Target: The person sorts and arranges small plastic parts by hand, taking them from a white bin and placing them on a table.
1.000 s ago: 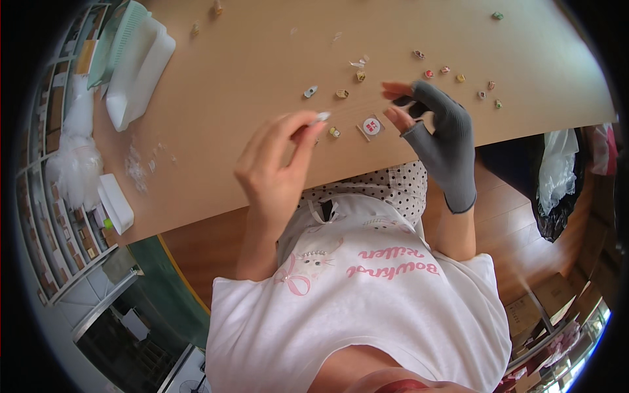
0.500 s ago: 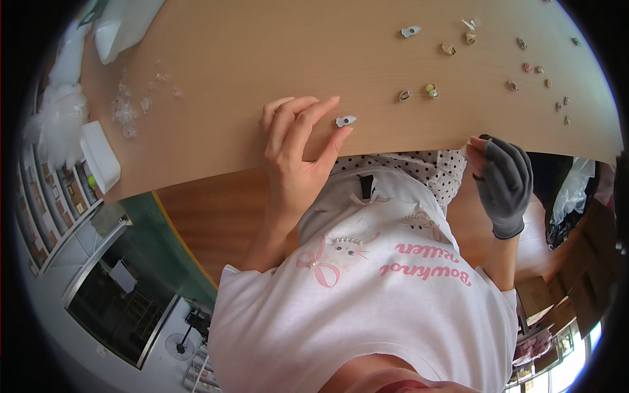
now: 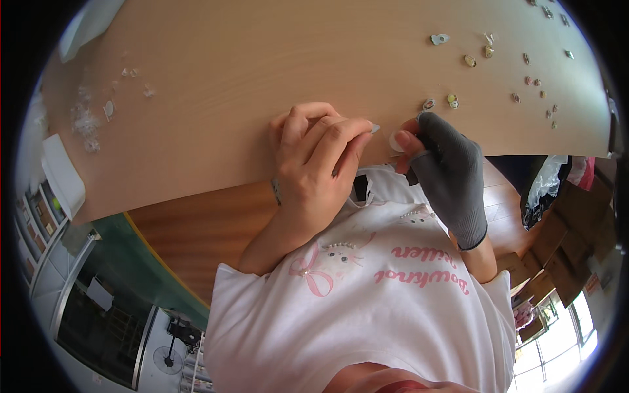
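My bare left hand (image 3: 314, 147) is closed over the table near its front edge. Its thumb and index finger pinch a small light-grey charm (image 3: 375, 128), whose tip sticks out past the fingertips. To the right, my right hand (image 3: 452, 173) wears a dark grey glove that leaves the fingertips bare. Between its thumb and fingers is a small white round piece (image 3: 395, 141), partly hidden by the thumb. The two hands are close together but apart. Just beyond the right hand lie an oval charm (image 3: 428, 104) and a yellow-and-white charm (image 3: 453, 101).
Another grey-white charm (image 3: 439, 39) and two gold-coloured charms (image 3: 470, 61) lie farther back. Several small charms (image 3: 515, 97) are spread over the table's right side. Clear plastic bits (image 3: 85, 121) lie at the left, near a white tray (image 3: 64, 177) by the table edge.
My left hand has closed on the grey charm that lay on the table between its fingers. My right hand has moved left, toward the left hand, and its white piece now shows.
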### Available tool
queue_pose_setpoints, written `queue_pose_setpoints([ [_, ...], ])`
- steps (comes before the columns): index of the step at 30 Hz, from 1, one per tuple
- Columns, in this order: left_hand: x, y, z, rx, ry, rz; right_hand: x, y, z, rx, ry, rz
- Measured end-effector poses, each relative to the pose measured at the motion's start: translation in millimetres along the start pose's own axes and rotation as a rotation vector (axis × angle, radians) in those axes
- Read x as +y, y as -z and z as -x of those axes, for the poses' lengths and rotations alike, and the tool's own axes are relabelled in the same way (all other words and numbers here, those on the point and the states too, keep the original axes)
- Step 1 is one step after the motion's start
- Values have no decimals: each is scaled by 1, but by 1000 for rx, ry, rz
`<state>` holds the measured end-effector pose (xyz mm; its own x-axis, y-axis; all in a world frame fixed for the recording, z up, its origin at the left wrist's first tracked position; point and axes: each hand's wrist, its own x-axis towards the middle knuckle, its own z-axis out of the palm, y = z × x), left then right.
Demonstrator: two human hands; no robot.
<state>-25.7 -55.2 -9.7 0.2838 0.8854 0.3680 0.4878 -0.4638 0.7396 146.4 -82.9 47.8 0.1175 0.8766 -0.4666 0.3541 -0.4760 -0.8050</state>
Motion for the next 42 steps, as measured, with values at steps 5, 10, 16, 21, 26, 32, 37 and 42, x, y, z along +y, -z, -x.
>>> queue_pose_setpoints([
  [5,4,-1,-2,6,47,26,-4,-4,-2,31,-79,-39],
  [10,7,2,-5,-18,43,1,-2,-6,0,55,-44,-49],
  [16,6,2,-5,-14,56,19,-5,-9,-1,68,-36,47],
  [21,6,3,-4,-15,51,16,0,-8,2,74,-36,-1],
  [26,6,3,-5,-9,58,24,-2,-9,0,68,-17,-8],
  [32,5,3,-4,-14,52,31,-6,-9,-1,69,-37,40],
  [37,6,6,-4,-40,69,0,-13,-3,-6,-48,46,310],
  [42,8,4,-6,-32,88,7,-8,3,-4,18,-114,-91],
])
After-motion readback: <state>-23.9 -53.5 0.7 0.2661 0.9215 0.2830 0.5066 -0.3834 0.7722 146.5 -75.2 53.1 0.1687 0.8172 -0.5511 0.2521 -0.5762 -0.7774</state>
